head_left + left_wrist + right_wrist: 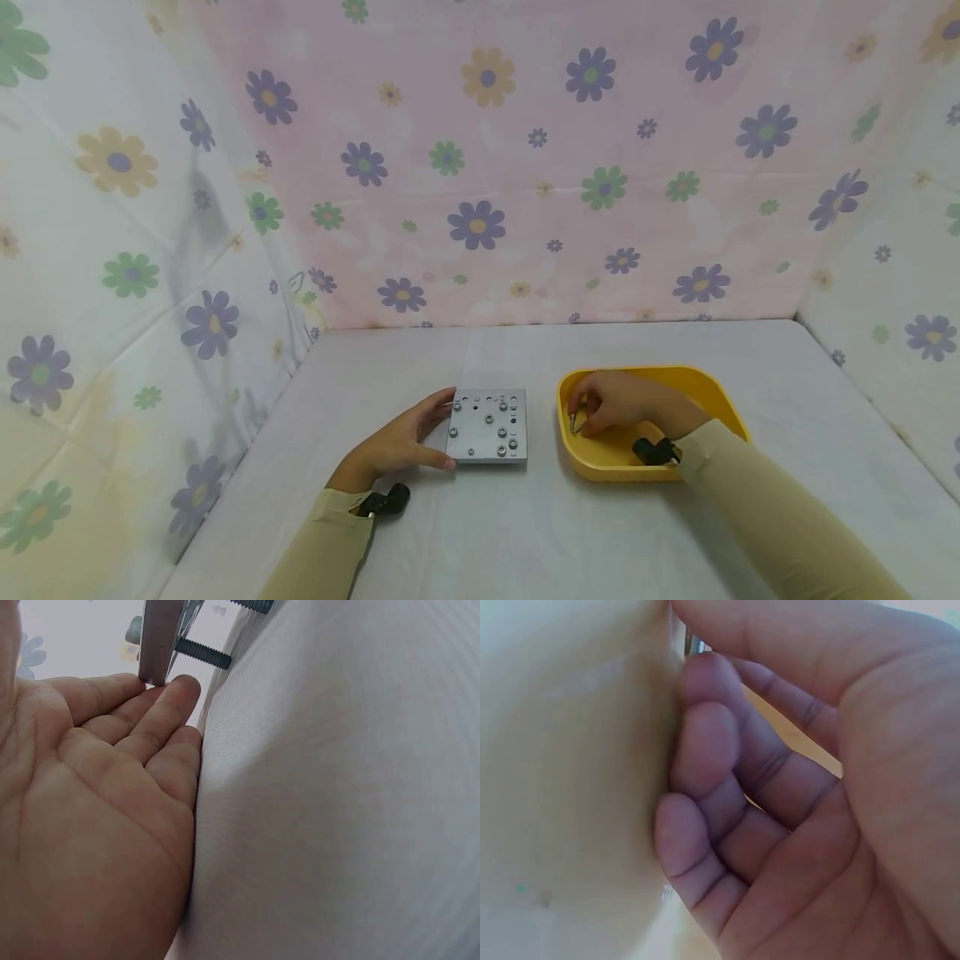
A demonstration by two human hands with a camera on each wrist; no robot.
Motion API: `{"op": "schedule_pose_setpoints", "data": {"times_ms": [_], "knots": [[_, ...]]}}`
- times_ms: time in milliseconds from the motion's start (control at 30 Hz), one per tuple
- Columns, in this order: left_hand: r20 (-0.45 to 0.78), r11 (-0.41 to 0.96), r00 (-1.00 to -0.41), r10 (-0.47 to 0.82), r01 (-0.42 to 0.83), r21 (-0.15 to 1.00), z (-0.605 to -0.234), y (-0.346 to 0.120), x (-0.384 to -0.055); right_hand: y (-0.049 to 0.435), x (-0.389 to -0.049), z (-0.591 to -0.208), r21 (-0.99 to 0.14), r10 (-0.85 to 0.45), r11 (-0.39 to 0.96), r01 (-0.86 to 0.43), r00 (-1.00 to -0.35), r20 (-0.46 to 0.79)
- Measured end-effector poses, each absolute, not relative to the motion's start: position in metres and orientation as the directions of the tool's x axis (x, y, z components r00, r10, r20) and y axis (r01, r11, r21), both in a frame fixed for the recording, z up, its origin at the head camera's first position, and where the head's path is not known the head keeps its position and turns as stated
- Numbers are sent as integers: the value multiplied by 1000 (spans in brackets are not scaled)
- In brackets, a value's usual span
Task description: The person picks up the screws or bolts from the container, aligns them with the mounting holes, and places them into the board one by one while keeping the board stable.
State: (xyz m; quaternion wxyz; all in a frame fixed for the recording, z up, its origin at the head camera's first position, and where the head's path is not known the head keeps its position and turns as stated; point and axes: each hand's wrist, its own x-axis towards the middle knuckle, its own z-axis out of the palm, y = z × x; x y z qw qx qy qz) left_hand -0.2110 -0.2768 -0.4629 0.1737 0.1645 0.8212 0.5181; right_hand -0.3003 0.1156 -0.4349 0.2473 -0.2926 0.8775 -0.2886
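A square silver metal plate (pixel 487 426) with several socket-head bolts and open holes lies on the table. Threaded bolt shanks (pixel 204 654) stick out below its underside in the left wrist view. My left hand (pixel 401 437) holds the plate by its left side, thumb at the near corner and fingers toward the far one. Inside the yellow tray (pixel 652 473), my right hand (pixel 618 402) pinches a small silver screw (pixel 573 422) near the tray's left wall. In the right wrist view the curled fingers hide most of that screw (pixel 691 642).
A white cloth covers the table (pixel 465 533). Flowered curtains (pixel 480 167) stand behind it and at both sides. The tray's raised rim surrounds my right hand, with the plate a short way to its left.
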Motion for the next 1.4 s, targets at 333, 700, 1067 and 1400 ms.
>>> {"op": "schedule_pose_setpoints", "data": {"times_ms": [333,700,1067,1400], "knots": [[-112,410,-885,453,95,907,-462,-277,-211,111,-304,-440,-627,-683,648,-432,-695,-226],[-112,405,-885,452,91,910,-465,-277,-212,111,-301,-436,-606,-639,698,-382,-715,-285],[-114,397,-884,454,86,914,-462,-276,-211,113,-299,-428,-576,-603,734,-359,-735,-309],[-116,402,-885,451,85,911,-460,-275,-209,108,-297,-425,-602,-637,696,-392,-724,-264]]}}
